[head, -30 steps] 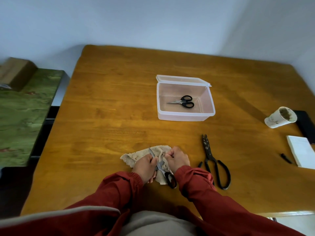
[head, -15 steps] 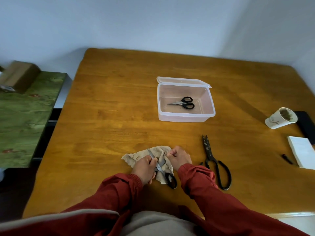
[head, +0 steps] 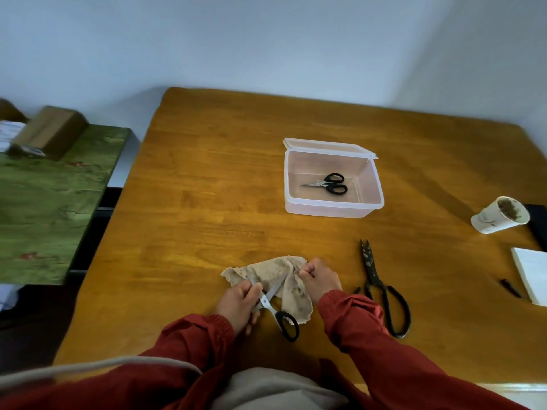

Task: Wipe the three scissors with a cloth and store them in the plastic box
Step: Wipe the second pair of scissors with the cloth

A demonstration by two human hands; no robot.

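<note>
My left hand grips a pair of scissors with silver blades spread apart and black handles, low on the wooden table. My right hand pinches a beige stained cloth that lies under and around one blade. A small black-handled pair of scissors lies inside the open clear plastic box farther back. A large dark iron pair of scissors lies on the table right of my right hand, tips pointing away.
A paper cup lies tipped at the right, beside a dark object. A white pad and a small black piece sit at the right edge. A green-covered side table with cardboard boxes stands to the left.
The scissor blades have spread wider apart. My right hand has drawn the cloth up and to the right along one blade, while my left hand stays on the scissors.
</note>
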